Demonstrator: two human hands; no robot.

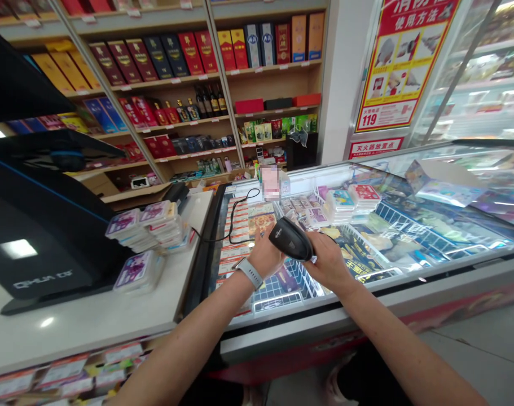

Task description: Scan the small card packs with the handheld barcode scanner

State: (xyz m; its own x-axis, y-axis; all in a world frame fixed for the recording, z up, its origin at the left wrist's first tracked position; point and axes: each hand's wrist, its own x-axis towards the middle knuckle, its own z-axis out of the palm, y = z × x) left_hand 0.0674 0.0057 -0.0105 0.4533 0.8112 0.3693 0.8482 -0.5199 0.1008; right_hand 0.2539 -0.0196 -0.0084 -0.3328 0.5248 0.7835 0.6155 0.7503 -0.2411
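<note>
Wooden wall shelves of boxed goods at the back; below them, a white, glass-topped chest freezer spans the area under both hands. Black plastic handheld barcode scanner is held above the glass, between the hands. Right hand wraps around its lower part, fingers mostly hidden. Left hand, grey-banded watch at the wrist, sits just beside the scanner's far-left end; fingers partly covered, can't tell if it touches or grips.

Scanner head's long axis slants, far-left end next to left hand, near-right end at right hand. So left hand is nearer one end, right hand the other. Thin black cable loops left of and beyond left hand.

Left of left hand, white surface carries stacked clear plastic packs with purple labels. Beyond right hand, blue-and-white flat packs and red-and-white flat packs sit side by side.
</note>
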